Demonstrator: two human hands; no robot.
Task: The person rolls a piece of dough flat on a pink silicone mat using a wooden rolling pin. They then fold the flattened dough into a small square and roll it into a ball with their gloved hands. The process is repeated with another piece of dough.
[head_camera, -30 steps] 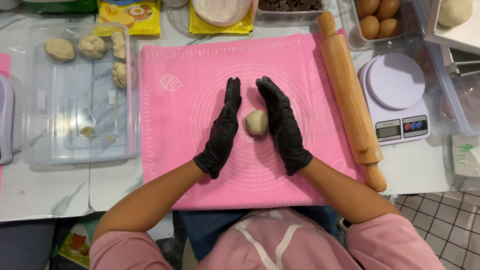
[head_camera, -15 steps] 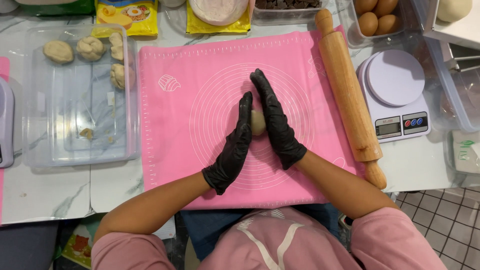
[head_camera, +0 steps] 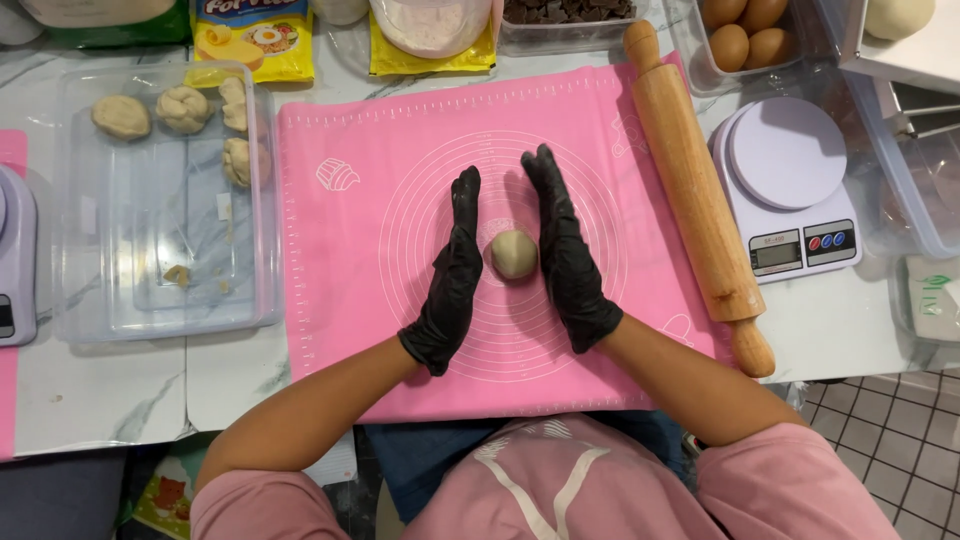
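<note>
Pale dough ball [head_camera: 514, 254] sits mid-mat [head_camera: 400, 110], cupped between left hand [head_camera: 448, 275] and right hand [head_camera: 568, 252], fingers straight and together. Likely soft, light, slightly tacky; handle by its sides, gently.

White marble-patterned table top [head_camera: 120, 395], grey-veined, filling most of the view. Directly on it: pink silicone baking mat [head_camera: 350, 330] printed with white concentric circles, at centre; clear rectangular plastic tray [head_camera: 160, 320] just left of the mat; wooden rolling pin [head_camera: 695, 200] lying partly across the mat's right edge; lavender digital kitchen scale [head_camera: 790, 185] with round platform to the right; second scale [head_camera: 15, 260], half cut off, at far left. Along the back edge: yellow food packets [head_camera: 255, 40], clear tub of brown eggs [head_camera: 745, 35]. Tiled floor [head_camera: 890, 440] at lower right.
</note>
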